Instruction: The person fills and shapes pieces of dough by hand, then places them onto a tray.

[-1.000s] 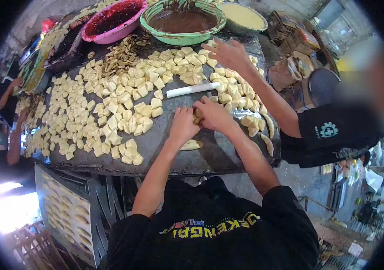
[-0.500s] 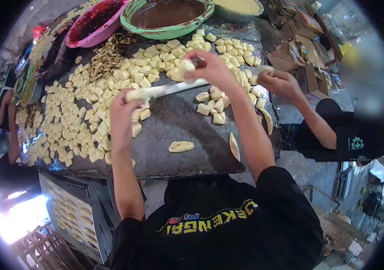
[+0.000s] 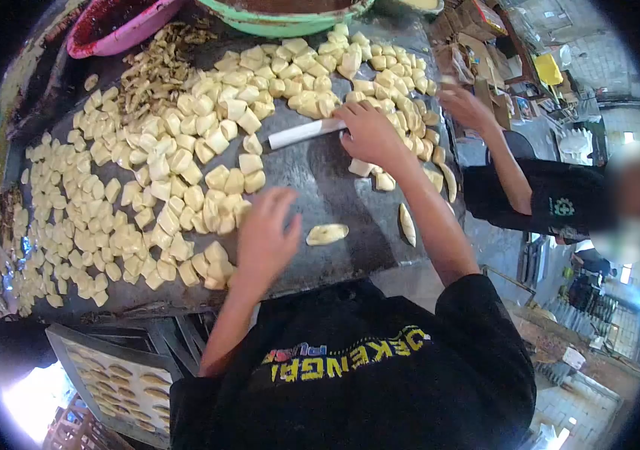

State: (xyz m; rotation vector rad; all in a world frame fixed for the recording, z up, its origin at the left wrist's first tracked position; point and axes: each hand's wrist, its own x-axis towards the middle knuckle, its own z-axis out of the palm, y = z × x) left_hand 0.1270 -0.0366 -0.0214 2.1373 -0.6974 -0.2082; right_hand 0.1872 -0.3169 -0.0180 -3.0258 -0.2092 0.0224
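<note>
On the dark table, a white rolling pin [image 3: 301, 134] lies among pieces of dough. My right hand [image 3: 371, 133] is closed over the pin's right end, fingers on the far side and thumb on the near side. Slightly blurred, my left hand [image 3: 267, 236] is held with its fingers apart and nothing in it, beside the dough pieces [image 3: 219, 191]. Between my arms lies a flat oval piece of dough [image 3: 327, 235], and a narrow shaped one [image 3: 408, 225] is near my right forearm.
A pink basin [image 3: 121, 30] and a green basin [image 3: 290, 21] stand at the far edge. Brownish strips [image 3: 156, 67] are heaped nearby. A tray [image 3: 114, 379] of shaped pieces sits below the table at left. A co-worker's hand [image 3: 466, 105] reaches in from the right.
My left hand has let go of a strip of dough and moved nearer and right. My right hand has come down from holding a dough piece onto the pin. The view has shifted.
</note>
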